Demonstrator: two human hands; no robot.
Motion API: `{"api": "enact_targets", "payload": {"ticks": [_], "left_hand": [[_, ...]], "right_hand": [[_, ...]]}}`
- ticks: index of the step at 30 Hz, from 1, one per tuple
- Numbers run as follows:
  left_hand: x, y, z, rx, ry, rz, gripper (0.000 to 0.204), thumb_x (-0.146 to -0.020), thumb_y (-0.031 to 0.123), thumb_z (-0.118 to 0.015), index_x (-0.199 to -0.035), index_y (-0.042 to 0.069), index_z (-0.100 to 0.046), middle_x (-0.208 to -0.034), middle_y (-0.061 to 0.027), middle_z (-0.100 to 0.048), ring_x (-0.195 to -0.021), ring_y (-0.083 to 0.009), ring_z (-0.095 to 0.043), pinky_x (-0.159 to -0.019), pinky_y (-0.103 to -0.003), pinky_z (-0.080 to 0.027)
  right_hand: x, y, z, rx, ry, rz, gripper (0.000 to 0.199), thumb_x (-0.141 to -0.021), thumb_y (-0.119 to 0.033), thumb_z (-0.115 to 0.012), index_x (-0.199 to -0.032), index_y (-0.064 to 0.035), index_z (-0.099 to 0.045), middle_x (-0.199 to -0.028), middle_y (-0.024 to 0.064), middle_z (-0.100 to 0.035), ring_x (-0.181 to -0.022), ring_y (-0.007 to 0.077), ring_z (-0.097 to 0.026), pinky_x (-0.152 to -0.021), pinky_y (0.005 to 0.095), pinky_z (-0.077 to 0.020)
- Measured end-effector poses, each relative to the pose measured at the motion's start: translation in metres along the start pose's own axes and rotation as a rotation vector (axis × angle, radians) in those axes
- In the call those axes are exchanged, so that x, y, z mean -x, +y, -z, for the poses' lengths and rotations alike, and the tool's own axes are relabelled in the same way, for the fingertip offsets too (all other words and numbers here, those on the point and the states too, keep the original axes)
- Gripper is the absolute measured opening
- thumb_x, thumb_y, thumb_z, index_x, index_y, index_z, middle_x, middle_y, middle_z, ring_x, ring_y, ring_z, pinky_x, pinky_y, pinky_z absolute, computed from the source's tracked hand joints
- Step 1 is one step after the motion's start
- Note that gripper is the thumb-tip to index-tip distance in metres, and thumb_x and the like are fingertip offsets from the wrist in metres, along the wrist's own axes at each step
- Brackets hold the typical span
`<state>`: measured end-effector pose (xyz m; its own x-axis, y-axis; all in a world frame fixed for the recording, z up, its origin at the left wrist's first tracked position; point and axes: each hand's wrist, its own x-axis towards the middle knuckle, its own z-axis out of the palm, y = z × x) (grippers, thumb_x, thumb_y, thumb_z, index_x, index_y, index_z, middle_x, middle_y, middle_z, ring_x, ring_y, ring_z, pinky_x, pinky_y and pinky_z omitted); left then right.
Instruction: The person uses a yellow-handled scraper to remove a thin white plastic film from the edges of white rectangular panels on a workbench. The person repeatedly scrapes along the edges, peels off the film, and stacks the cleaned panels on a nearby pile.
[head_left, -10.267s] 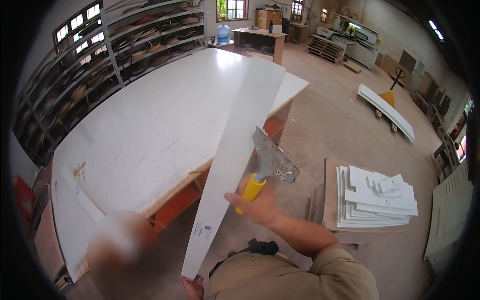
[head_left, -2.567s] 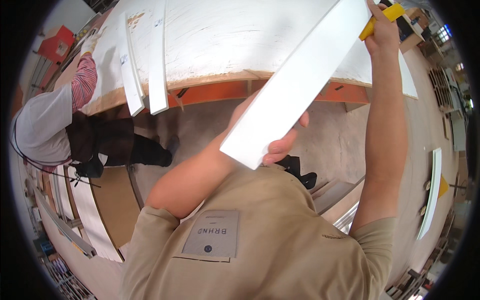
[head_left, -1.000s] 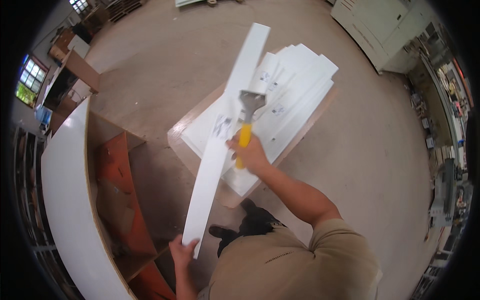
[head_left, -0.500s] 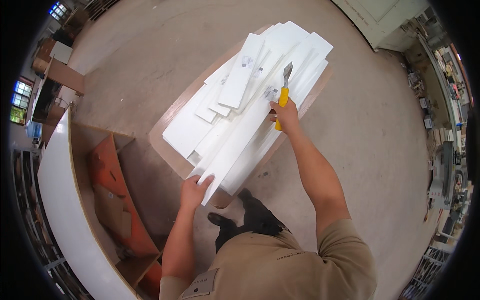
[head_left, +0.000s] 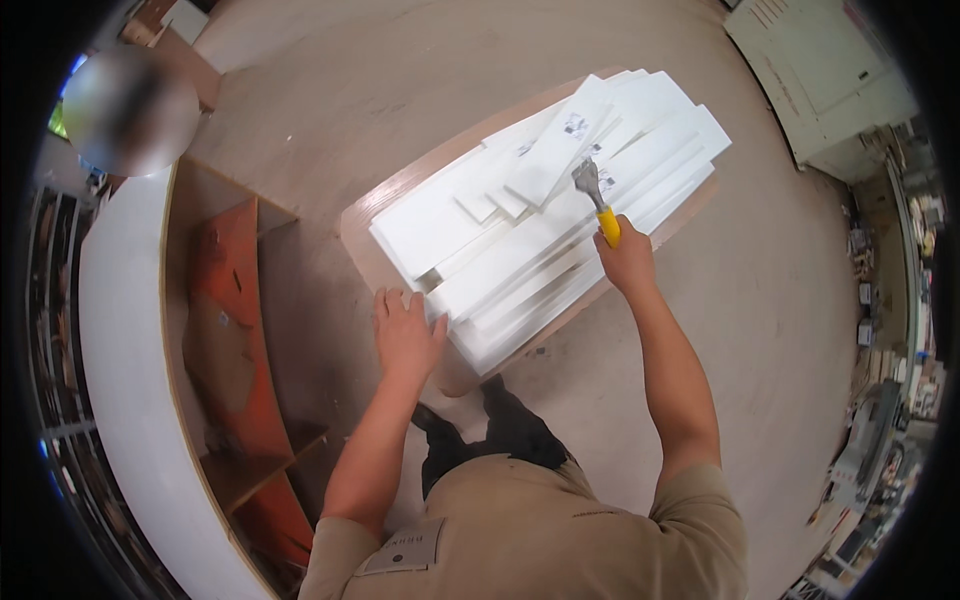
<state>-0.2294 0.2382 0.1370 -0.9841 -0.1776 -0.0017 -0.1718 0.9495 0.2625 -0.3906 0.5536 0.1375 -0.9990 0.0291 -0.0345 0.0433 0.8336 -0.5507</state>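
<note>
A pile of long white boards (head_left: 440,215) lies in front of me, overlapping at slightly different angles. My left hand (head_left: 408,335) is at the near left end of the pile. Its fingers are apart, with the thumb beside the board ends; whether it presses on them is hard to tell. My right hand (head_left: 628,255) is wrapped around the yellow handle of a scraper (head_left: 592,187) over the right part of the pile. The scraper's metal head points away from me. Small printed labels (head_left: 575,126) show on some boards.
Beneath the boards is a brown base (head_left: 362,222) with a rounded edge. On my left stands a white-sided cabinet (head_left: 130,350) with open compartments and an orange panel (head_left: 228,265). A pale metal cabinet (head_left: 825,70) stands at the far right, near cluttered shelves (head_left: 890,340).
My left hand has let go of the narrow white board, which now lies with the pile. The scraper in my right hand has turned, showing its broad head. The view has shifted.
</note>
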Motion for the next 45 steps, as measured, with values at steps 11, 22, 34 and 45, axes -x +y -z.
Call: {"api": "enact_targets", "payload": {"ticks": [11,22,34,45], "left_hand": [[0.085,-0.042,0.096,1.169,-0.108,0.400,0.031,-0.098,0.029,-0.061,-0.109,0.001,-0.067,-0.093,-0.0130,-0.070,-0.085,-0.0192,-0.066,-0.075,-0.033,-0.051],[0.385,-0.148,0.110,0.362,0.772,0.956,0.041,-0.090,0.016,-0.066,-0.129,0.010,-0.056,-0.123,-0.0178,-0.060,-0.114,-0.0391,-0.057,-0.097,-0.045,-0.048],[0.761,-0.292,0.166,-0.363,1.018,2.129,0.047,-0.087,0.037,-0.069,-0.113,-0.002,-0.062,-0.114,-0.0232,-0.060,-0.107,-0.0405,-0.057,-0.095,-0.046,-0.046],[0.666,-0.288,0.169,-0.265,0.835,2.108,0.065,-0.082,0.044,-0.076,-0.119,-0.005,-0.056,-0.112,-0.0190,-0.061,-0.096,-0.0385,-0.065,-0.083,-0.045,-0.054]], "right_hand": [[0.101,-0.147,-0.028,0.174,-0.192,1.143,0.021,-0.070,0.000,-0.064,-0.087,-0.0101,-0.057,-0.084,0.0068,-0.062,-0.074,0.0287,-0.061,-0.061,0.0415,-0.0486],[0.183,-0.301,-0.136,0.038,-0.552,1.282,0.019,-0.079,0.003,-0.064,-0.096,-0.0042,-0.063,-0.089,0.0150,-0.065,-0.084,0.0374,-0.063,-0.075,0.0431,-0.0502],[0.438,-0.443,-0.237,-0.121,-1.033,1.802,0.018,-0.075,0.000,-0.069,-0.091,-0.0069,-0.063,-0.084,0.0178,-0.064,-0.078,0.0411,-0.063,-0.068,0.0473,-0.0496],[0.504,-0.464,-0.272,0.001,-1.200,1.785,0.015,-0.079,-0.005,-0.070,-0.092,-0.0070,-0.064,-0.084,0.0178,-0.066,-0.078,0.0396,-0.064,-0.068,0.0449,-0.0507]]}}
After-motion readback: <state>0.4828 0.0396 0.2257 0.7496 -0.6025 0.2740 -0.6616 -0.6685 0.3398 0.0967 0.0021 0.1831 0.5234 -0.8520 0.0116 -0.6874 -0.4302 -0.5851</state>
